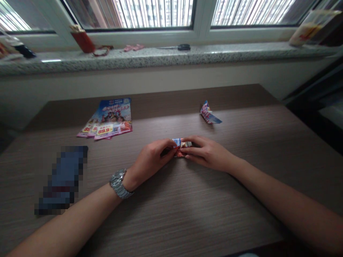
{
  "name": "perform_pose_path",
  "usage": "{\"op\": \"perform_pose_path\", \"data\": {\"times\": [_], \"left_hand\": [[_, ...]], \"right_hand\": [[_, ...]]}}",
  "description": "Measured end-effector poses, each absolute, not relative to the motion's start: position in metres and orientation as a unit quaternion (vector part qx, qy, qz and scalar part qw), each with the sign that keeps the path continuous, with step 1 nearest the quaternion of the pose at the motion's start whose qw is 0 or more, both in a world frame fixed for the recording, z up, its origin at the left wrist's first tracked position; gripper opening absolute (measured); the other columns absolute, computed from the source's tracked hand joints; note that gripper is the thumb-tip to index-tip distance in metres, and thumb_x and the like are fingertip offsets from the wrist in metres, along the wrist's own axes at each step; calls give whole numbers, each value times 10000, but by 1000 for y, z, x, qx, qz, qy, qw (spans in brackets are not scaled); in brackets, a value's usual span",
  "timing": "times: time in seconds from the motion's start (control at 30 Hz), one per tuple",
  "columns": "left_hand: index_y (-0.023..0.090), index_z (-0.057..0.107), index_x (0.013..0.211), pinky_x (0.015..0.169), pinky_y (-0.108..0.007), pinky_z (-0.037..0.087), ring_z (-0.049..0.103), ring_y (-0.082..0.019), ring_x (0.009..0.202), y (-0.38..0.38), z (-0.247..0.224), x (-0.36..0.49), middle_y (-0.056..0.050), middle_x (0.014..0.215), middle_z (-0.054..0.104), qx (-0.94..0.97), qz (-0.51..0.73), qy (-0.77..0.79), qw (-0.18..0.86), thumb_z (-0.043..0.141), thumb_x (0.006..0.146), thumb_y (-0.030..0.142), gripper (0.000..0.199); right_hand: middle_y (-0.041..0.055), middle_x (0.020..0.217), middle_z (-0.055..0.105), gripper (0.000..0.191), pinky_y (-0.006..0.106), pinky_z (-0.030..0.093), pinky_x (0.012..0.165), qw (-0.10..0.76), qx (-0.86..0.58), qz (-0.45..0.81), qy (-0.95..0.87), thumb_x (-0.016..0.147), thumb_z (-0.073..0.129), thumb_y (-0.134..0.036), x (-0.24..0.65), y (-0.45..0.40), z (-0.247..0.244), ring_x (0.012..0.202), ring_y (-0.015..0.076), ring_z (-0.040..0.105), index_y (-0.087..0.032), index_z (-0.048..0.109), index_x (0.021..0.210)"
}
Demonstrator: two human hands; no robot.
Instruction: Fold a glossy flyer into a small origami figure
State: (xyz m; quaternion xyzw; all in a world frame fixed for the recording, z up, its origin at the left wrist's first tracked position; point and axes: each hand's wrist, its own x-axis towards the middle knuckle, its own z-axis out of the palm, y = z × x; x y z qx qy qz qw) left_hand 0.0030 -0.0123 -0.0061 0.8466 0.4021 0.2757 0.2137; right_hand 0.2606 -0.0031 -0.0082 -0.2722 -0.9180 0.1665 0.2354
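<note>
A small folded piece of printed flyer paper (178, 152), red, blue and white, lies on the table between my hands. My left hand (152, 157), with a silver watch at the wrist, pinches its left side between thumb and fingers. From the right, my right hand (209, 151) grips the paper's other side, fingers bent over it. Much of the paper is hidden under the fingertips. Beyond my right hand stands a folded paper shape (209, 115) in similar pink and blue print.
Several printed flyers (114, 119) lie fanned at the back left. A pixelated dark phone-like object (63, 180) rests near my left forearm. Along the granite windowsill (150, 60) are a red container (82, 40), pink pieces (133, 48) and a dark-handled tool (183, 47).
</note>
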Motion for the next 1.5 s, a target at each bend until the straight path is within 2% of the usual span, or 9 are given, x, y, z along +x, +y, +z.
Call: {"op": "perform_pose_path", "data": {"times": [0.23, 0.37, 0.47, 0.6, 0.77, 0.9, 1.1, 1.3, 1.5], "left_hand": [[192, 662, 1130, 844, -311, 553, 681, -187, 949, -10, -6, 1, -68, 1069, 712, 867, 267, 387, 165, 627, 972, 259, 175], [222, 668, 1227, 956, -380, 554, 662, -221, 1099, -9, -7, -1, -96, 1268, 664, 891, 247, 363, 121, 575, 998, 271, 252], [254, 650, 1285, 1026, -422, 531, 631, -242, 1201, -9, -7, -2, -81, 1371, 627, 910, 218, 335, 107, 561, 1007, 280, 294], [238, 610, 1350, 1106, -470, 476, 597, -274, 1260, -8, -3, -2, -90, 1399, 614, 934, 170, 303, 81, 551, 1009, 314, 354], [229, 539, 1433, 1162, -531, 406, 525, -324, 1351, -9, -1, -2, -129, 1443, 569, 948, 125, 287, 55, 557, 1001, 376, 456], [250, 485, 1478, 1167, -528, 400, 456, -331, 1420, -12, -3, -1, -146, 1471, 534, 950, 121, 277, 73, 576, 990, 387, 515], [224, 464, 1496, 1155, -522, 410, 460, -350, 1410, -13, 1, -1, -171, 1488, 507, 955, 95, 271, 68, 537, 1005, 421, 534], [266, 462, 1500, 1155, -513, 407, 471, -335, 1403, -12, 8, -3, -154, 1524, 474, 960, 83, 258, 71, 525, 1007, 451, 530], [213, 406, 1537, 1213, -477, 343, 393, -303, 1472, -15, 7, -1, -141, 1604, 388, 960, 61, 263, 80, 453, 1034, 475, 569]], "right_hand": [[145, 1440, 561, 336, 527, 482, 1079, 208, -279, 145, -926, 987, 581, -288, 264, 1, -10, 1332, 302, 528, -257, 653, 1313], [120, 1456, 551, 348, 528, 474, 1090, 213, -281, 158, -922, 980, 593, -295, 265, 3, -12, 1348, 297, 520, -285, 629, 1326], [114, 1435, 572, 336, 493, 491, 1081, 221, -296, 183, -911, 999, 560, -277, 264, 3, -10, 1321, 277, 553, -276, 610, 1331], [112, 1400, 607, 324, 478, 509, 1065, 235, -328, 192, -894, 1020, 523, -277, 262, 1, -9, 1271, 266, 599, -267, 602, 1334], [162, 1523, 505, 451, 532, 408, 1167, 210, -367, 132, -896, 1034, 488, -332, 261, 1, -17, 1418, 301, 474, -189, 507, 1461], [150, 1579, 442, 468, 549, 354, 1205, 198, -373, 124, -898, 1053, 437, -328, 257, 1, -23, 1473, 286, 402, -185, 467, 1498], [142, 1614, 376, 488, 543, 301, 1233, 164, -392, 119, -897, 1065, 392, -334, 255, 2, -26, 1512, 267, 330, -166, 442, 1520], [119, 1645, 300, 525, 518, 263, 1249, 114, -409, 112, -898, 1071, 339, -341, 255, 2, -23, 1529, 255, 282, -144, 382, 1556], [111, 1643, 307, 527, 493, 257, 1255, 112, -416, 95, -898, 1061, 336, -309, 253, 1, -23, 1529, 239, 287, -144, 375, 1560]]}}
